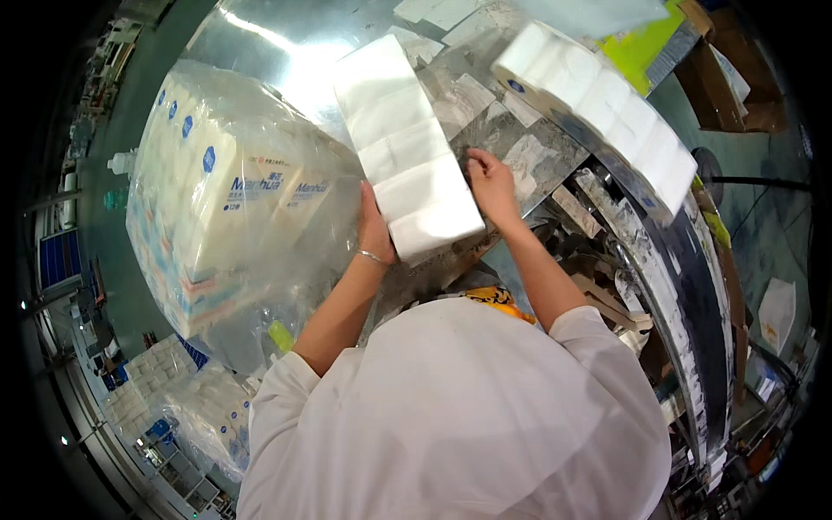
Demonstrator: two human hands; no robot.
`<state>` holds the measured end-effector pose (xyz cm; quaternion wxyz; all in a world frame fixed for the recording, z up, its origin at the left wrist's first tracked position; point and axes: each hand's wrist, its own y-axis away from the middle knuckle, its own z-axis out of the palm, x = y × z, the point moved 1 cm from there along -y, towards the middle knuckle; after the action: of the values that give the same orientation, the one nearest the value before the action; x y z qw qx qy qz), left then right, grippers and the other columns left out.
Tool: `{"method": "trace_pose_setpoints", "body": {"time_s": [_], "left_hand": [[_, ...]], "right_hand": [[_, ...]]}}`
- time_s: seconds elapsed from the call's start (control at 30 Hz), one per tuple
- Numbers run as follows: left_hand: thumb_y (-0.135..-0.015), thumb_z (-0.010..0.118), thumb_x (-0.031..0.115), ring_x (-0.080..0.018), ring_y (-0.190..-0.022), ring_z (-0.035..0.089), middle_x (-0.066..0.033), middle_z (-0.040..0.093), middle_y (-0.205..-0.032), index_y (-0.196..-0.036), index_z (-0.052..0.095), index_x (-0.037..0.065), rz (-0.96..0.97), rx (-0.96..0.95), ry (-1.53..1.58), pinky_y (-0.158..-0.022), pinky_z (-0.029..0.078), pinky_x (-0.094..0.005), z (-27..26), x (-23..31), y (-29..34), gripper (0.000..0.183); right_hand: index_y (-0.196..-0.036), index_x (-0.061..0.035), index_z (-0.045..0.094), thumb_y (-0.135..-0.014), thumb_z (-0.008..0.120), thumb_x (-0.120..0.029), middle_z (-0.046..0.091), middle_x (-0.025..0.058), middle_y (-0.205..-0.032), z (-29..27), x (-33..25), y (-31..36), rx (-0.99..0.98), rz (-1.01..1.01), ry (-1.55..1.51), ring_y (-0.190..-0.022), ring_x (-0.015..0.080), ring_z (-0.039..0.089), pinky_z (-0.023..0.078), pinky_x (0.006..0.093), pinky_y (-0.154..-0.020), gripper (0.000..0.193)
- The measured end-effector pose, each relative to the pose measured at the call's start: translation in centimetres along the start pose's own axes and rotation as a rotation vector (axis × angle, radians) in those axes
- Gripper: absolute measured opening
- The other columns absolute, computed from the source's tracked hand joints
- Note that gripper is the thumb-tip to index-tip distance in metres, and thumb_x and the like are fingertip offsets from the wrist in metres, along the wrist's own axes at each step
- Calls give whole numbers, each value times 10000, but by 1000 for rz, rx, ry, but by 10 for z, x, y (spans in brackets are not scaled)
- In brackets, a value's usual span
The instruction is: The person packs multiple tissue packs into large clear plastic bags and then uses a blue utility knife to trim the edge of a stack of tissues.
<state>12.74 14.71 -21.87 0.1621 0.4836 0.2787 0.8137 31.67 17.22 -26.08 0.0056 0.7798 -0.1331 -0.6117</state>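
A long white pack of paper rolls [407, 147] lies slanted across the metal table in front of me. My left hand [375, 227], with a bracelet at the wrist, grips the pack's lower left side; some of its fingers are hidden beneath it. Close by the pack's right edge is my right hand [492, 186], its fingers curled in; what they hold, if anything, I cannot make out. To the left stands a big clear plastic bag [230, 191] filled with printed packs of paper.
Another pack of rolls [598, 113] lies at the right, by a curved conveyor [693, 295]. The metal table [286, 43] has worn, taped patches. Cardboard scraps [607, 299] fill a gap beside my right arm. A cardboard box [728, 78] stands far right; more bagged packs [204, 412] sit lower left.
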Motion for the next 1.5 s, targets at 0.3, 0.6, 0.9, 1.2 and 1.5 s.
{"method": "trace_pose_setpoints", "body": {"time_s": [0.3, 0.6, 0.9, 1.2, 1.5], "left_hand": [[-825, 514, 410, -271, -1039, 510, -149, 498, -1156, -1229, 379, 9, -159, -220, 181, -872, 433, -373, -11, 11, 23, 585], [-793, 569, 301, -287, -988, 533, -175, 508, -1113, -1212, 365, -34, -81, -271, 342, -847, 442, -372, -31, 14, 32, 574], [-767, 583, 204, -224, -942, 530, -141, 508, -1079, -1186, 381, -7, 119, -42, 241, -790, 456, -351, -37, 30, -8, 511], [-763, 601, 241, -179, -924, 506, -106, 525, -1059, -1197, 401, -3, 119, 324, 25, -825, 412, -304, -8, 30, -7, 537], [-804, 574, 224, -186, -1032, 458, -120, 483, -1165, -1226, 383, -24, 149, 433, -45, -895, 358, -294, -6, 4, -11, 525]], "right_hand": [[-1268, 16, 336, -860, 445, -318, 461, 163, -1196, 13, -70, 44, -472, 547, -747, -1092, 232, 456, 361, 309, -912, 538], [-1361, -63, 122, -706, 597, -434, 363, 160, -1276, -8, -92, 84, -660, 486, -190, -1079, 269, 438, 473, 387, -706, 890], [-983, 4, 600, -763, 622, -215, 605, 47, -766, -50, -120, -87, -361, -105, 119, -642, 88, 544, 437, 234, -574, 311], [-962, -59, 637, -715, 544, -261, 638, 156, -844, -38, -120, -401, -66, -361, 753, -767, 292, 615, 474, 340, -698, 332], [-1089, -25, 519, -732, 489, -276, 598, 199, -974, 23, -81, -474, -368, -162, 1147, -946, 358, 553, 434, 397, -804, 437]]}}
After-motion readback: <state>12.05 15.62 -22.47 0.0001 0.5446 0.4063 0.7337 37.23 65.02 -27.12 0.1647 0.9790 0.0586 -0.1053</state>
